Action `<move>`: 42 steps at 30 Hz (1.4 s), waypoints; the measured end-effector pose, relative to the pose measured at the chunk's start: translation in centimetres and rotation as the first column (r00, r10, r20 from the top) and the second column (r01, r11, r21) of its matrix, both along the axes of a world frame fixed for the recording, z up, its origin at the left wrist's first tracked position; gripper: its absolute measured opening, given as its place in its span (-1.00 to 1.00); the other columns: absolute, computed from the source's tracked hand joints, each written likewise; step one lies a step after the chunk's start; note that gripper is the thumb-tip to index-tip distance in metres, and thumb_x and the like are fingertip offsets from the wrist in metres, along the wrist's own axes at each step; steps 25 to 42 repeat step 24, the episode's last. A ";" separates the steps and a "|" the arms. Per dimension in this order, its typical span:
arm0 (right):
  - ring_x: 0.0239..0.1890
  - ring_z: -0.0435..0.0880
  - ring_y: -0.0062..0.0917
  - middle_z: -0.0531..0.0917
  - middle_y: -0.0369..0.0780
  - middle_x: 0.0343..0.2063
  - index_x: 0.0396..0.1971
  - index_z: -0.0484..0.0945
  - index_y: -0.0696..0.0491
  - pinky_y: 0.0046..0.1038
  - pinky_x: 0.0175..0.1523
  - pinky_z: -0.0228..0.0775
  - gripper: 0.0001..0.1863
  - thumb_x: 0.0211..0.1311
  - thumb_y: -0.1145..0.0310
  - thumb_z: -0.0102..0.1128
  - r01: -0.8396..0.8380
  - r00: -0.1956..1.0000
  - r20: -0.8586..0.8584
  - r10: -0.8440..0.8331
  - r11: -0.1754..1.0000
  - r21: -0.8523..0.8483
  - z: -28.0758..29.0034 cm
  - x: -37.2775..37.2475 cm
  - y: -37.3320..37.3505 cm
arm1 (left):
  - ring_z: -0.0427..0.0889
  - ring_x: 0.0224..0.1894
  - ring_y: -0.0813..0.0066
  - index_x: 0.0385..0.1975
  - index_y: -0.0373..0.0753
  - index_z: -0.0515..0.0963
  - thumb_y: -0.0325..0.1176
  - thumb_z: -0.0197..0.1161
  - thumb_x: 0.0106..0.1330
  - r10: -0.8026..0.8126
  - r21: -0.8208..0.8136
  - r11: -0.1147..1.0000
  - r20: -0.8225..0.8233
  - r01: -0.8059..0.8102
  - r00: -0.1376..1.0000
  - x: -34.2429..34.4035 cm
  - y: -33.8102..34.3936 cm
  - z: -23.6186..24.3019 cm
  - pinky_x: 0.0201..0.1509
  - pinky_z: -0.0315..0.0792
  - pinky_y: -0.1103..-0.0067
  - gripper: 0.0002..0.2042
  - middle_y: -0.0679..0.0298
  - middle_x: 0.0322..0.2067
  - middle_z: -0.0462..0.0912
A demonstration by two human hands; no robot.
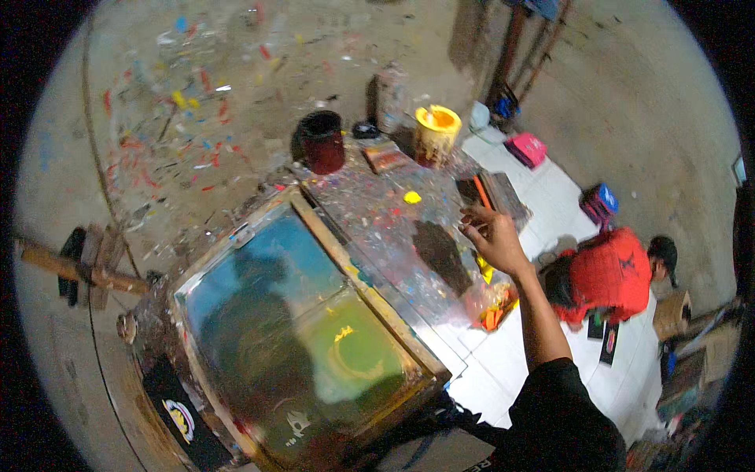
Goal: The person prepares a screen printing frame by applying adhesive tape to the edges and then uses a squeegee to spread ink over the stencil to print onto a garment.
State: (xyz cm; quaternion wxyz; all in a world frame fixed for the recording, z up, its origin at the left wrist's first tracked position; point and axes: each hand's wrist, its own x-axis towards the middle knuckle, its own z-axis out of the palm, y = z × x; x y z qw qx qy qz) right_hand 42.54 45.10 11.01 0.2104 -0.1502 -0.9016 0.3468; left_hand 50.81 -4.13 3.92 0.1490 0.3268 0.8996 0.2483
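Observation:
My right hand (497, 242) reaches over the paint-spattered tabletop, its fingers bent and a gap showing between fingertips and thumb. Just beyond the fingertips, an orange strip (481, 191) lies along a dark flat block (506, 197); whether they touch is blurred. Below the hand are a yellow piece (484, 269) and an orange-smeared bundle (494, 313). At left, a wooden screen-printing frame (370, 289) holds blue and green mesh with a pale crescent pattern. Under its left edge shows black printed fabric (189, 417). My left hand is out of sight.
A yellow paint tub (436, 138), a dark red bucket (322, 143) and a bottle (390, 98) stand at the table's far end. To the right, a person in red (609, 274) bends beside white floor tiles (491, 385) with pink and blue packs nearby.

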 end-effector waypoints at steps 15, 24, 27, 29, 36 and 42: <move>-0.28 0.64 -0.13 0.68 -0.08 -0.35 -0.15 0.57 0.08 -0.15 -0.15 0.47 -0.68 0.13 0.25 0.22 0.533 0.653 0.703 -0.281 0.830 -0.164 -25.9 35.3 -13.9 | 0.36 0.00 -0.03 -0.03 -0.29 0.47 -0.07 0.46 -0.06 -0.314 -0.100 0.947 -0.075 0.306 0.947 0.7 5.8 3.5 0.04 0.28 0.15 -0.39 -0.03 -0.06 0.42; -0.57 0.60 -0.07 0.62 0.05 -0.45 -0.30 0.53 0.13 -0.13 -0.37 0.51 -0.62 0.23 0.07 0.02 0.745 0.662 0.741 -0.114 0.209 -0.634 -32.7 41.4 -28.1 | 0.32 0.13 -0.21 0.05 -0.28 0.47 0.00 0.24 0.18 -0.709 -0.134 0.705 -0.175 0.697 0.683 1.3 19.6 -0.5 0.08 0.27 -0.01 -0.45 -0.09 -0.18 0.57; -0.57 0.60 -0.07 0.62 0.05 -0.45 -0.30 0.53 0.13 -0.13 -0.37 0.51 -0.62 0.23 0.07 0.02 0.745 0.662 0.741 -0.114 0.209 -0.634 -32.7 41.4 -28.1 | 0.32 0.13 -0.21 0.05 -0.28 0.47 0.00 0.24 0.18 -0.709 -0.134 0.705 -0.175 0.697 0.683 1.3 19.6 -0.5 0.08 0.27 -0.01 -0.45 -0.09 -0.18 0.57; -0.57 0.60 -0.07 0.62 0.05 -0.45 -0.30 0.53 0.13 -0.13 -0.37 0.51 -0.62 0.23 0.07 0.02 0.745 0.662 0.741 -0.114 0.209 -0.634 -32.7 41.4 -28.1 | 0.32 0.13 -0.21 0.05 -0.28 0.47 0.00 0.24 0.18 -0.709 -0.134 0.705 -0.175 0.697 0.683 1.3 19.6 -0.5 0.08 0.27 -0.01 -0.45 -0.09 -0.18 0.57; -0.57 0.60 -0.07 0.62 0.05 -0.45 -0.30 0.53 0.13 -0.13 -0.37 0.51 -0.62 0.23 0.07 0.02 0.745 0.662 0.741 -0.114 0.209 -0.634 -32.7 41.4 -28.1 | 0.32 0.13 -0.21 0.05 -0.28 0.47 0.00 0.24 0.18 -0.709 -0.134 0.705 -0.175 0.697 0.683 1.3 19.6 -0.5 0.08 0.27 -0.01 -0.45 -0.09 -0.18 0.57; -0.57 0.60 -0.07 0.62 0.05 -0.45 -0.30 0.53 0.13 -0.13 -0.37 0.51 -0.62 0.23 0.07 0.02 0.745 0.662 0.741 -0.114 0.209 -0.634 -32.7 41.4 -28.1 | 0.32 0.13 -0.21 0.05 -0.28 0.47 0.00 0.24 0.18 -0.709 -0.134 0.705 -0.175 0.697 0.683 1.3 19.6 -0.5 0.08 0.27 -0.01 -0.45 -0.09 -0.18 0.57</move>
